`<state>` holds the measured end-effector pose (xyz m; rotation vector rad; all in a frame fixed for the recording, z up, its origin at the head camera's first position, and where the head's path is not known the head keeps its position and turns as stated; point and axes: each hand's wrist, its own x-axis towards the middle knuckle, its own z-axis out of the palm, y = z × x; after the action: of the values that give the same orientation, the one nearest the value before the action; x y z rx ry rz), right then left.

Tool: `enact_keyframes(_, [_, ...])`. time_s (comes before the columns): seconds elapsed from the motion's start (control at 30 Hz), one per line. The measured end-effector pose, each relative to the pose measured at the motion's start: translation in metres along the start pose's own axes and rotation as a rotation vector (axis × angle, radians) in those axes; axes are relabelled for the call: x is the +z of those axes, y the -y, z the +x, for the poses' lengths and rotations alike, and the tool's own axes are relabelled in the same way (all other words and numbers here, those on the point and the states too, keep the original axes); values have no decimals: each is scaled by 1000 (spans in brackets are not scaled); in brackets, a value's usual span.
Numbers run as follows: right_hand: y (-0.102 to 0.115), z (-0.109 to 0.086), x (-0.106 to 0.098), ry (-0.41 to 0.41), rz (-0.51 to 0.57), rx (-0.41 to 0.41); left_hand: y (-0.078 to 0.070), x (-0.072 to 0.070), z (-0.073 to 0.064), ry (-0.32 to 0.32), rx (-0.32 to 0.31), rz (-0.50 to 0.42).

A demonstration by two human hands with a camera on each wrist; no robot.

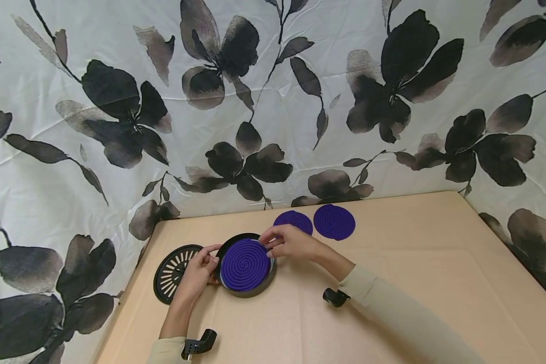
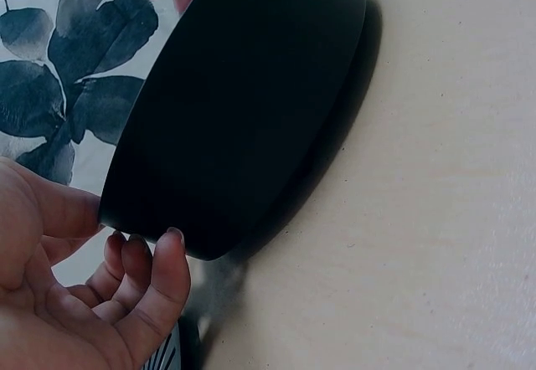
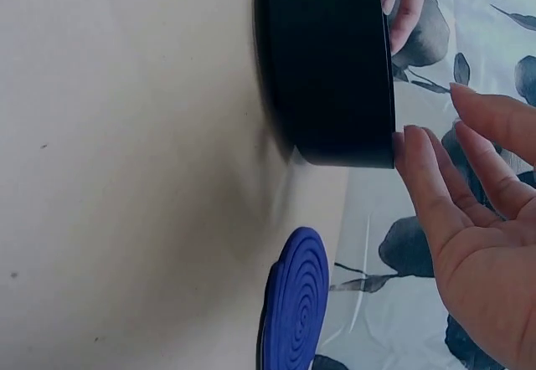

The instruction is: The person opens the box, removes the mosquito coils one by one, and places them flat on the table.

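A round black mosquito coil holder point(image 1: 256, 292) stands on the table, and a purple mosquito coil point(image 1: 244, 265) lies within its rim. My left hand point(image 1: 195, 270) grips the holder's left side; in the left wrist view its thumb is at the rim and its fingertips are against the dark outer wall point(image 2: 226, 110). On the opposite side, my right hand point(image 1: 296, 242) reaches over the rim, fingertips right at the coil's edge. In the right wrist view one fingertip touches the rim of the holder point(image 3: 335, 69), while the other fingers are spread apart from it.
A black slotted lid point(image 1: 167, 275) lies left of the holder, partly behind the left hand. Two stacks or single purple coils lie at the back: one coil point(image 1: 296, 218) partly behind the right hand, another coil point(image 1: 334, 222) to its right. A floral cloth point(image 1: 273, 101) hangs behind the table.
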<state>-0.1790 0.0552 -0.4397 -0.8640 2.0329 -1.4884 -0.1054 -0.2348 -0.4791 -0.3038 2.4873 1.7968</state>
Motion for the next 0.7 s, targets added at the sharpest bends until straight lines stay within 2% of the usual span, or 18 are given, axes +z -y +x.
enact_keyframes(0.4, [4,9,16,-38,-130,25,2,0,0,2,5,-3])
enact_keyframes(0.7, [4,12,17,-65,-86,47,3,0,1,8,-2,2])
